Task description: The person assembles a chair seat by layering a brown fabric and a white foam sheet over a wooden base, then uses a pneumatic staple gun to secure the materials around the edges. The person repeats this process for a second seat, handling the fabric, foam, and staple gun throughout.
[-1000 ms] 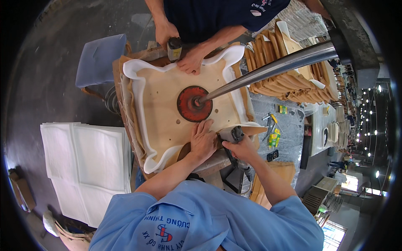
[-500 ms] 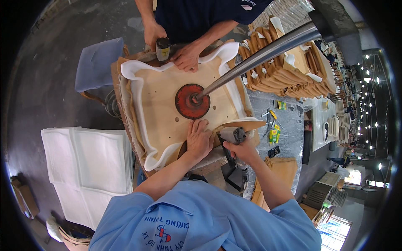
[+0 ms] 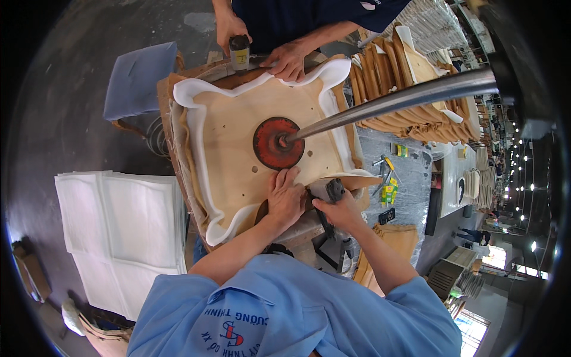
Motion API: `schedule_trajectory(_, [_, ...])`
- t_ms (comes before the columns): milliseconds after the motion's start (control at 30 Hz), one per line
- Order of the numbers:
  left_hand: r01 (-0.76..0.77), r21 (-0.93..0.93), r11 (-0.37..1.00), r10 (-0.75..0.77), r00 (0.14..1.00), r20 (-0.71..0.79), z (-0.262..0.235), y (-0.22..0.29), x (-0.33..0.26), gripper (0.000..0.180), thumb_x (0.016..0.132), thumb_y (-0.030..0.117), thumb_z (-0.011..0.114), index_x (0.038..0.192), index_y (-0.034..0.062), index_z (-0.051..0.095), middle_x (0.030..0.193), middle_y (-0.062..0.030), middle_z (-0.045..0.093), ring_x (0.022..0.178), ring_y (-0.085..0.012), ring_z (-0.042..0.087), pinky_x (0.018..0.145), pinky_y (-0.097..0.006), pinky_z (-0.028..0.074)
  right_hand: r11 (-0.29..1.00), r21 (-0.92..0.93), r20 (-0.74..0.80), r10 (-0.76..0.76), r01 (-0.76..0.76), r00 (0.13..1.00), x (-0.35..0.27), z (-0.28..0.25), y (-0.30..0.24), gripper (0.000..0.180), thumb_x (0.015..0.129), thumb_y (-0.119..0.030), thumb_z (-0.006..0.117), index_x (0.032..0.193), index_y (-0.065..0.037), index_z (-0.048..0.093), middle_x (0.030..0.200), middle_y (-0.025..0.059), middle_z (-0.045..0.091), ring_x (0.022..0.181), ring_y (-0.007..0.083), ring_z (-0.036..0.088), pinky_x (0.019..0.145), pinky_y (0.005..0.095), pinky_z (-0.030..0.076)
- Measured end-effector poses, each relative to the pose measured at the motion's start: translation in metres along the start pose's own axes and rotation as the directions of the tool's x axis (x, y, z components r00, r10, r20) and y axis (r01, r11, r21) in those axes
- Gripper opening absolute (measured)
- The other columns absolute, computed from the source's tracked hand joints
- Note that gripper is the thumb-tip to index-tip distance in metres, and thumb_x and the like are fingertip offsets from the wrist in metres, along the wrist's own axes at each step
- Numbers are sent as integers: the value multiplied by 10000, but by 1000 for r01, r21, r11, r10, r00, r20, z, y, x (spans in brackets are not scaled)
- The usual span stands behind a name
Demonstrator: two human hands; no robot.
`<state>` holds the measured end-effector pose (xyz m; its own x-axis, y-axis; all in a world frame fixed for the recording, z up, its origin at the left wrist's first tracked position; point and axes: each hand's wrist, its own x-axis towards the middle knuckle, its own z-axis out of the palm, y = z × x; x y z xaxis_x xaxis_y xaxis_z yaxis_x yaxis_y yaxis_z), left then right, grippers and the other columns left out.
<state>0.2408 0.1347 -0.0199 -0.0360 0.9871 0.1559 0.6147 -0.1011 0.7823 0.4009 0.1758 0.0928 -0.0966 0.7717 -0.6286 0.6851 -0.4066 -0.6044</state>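
A pale plywood seat panel (image 3: 235,140) lies with white foam (image 3: 344,140) rimming it and a brown cover (image 3: 183,149) around its edges. My left hand (image 3: 286,199) is closed at the panel's near edge, fingers bent over onto the wood and pressing the cover there. In my right hand (image 3: 340,208) is a staple gun (image 3: 327,190), its head beside my left hand at the near edge. A loose flap of the cover (image 3: 351,175) stands up next to the gun. What lies under my left palm is hidden.
A round red pressing disc (image 3: 278,143) on a steel rod (image 3: 392,104) bears on the panel. Across from me a co-worker's hand (image 3: 288,61) touches the far edge; the other holds a staple gun (image 3: 239,53). Stacked covered seats (image 3: 410,101), white sheets (image 3: 122,226) and a blue-covered seat (image 3: 140,80) stand around.
My staple gun has shifted slightly left, closer to my left hand. The co-worker's hands and gun have drawn back toward the far edge. The whole view has shifted a little.
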Motion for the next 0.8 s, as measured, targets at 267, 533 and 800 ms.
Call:
schedule_trajectory(267, [-26, 75, 997, 23, 999, 40, -16, -1, -10, 186, 863, 219, 750, 918, 42, 737, 1441, -148, 507, 1402, -397, 389, 1244, -620, 219, 994, 104, 27, -40, 37, 999, -2, -5, 11, 324, 898, -255, 830, 1005, 15, 687, 694, 21, 661, 520, 122, 598, 497, 314, 478])
schedule_trajectory(533, [28, 81, 996, -29, 1000, 5, -7, -1, -9, 156, 861, 200, 739, 929, 59, 736, 1397, -142, 516, 1383, -395, 394, 1243, -621, 218, 1000, 18, 17, -23, 23, 1000, -11, 7, 8, 328, 902, -292, 841, 819, -22, 674, 581, 20, 609, 491, 117, 585, 465, 317, 441])
schedule_trajectory(800, [-2, 77, 997, 1, 1000, 17, -26, -1, -18, 197, 856, 227, 752, 947, 53, 742, 1392, -136, 515, 1370, -394, 407, 1243, -645, 204, 1000, -22, -75, -17, 15, 997, -5, 12, 0, 307, 908, -273, 819, 833, -13, 674, 594, 24, 616, 501, 119, 596, 463, 320, 444])
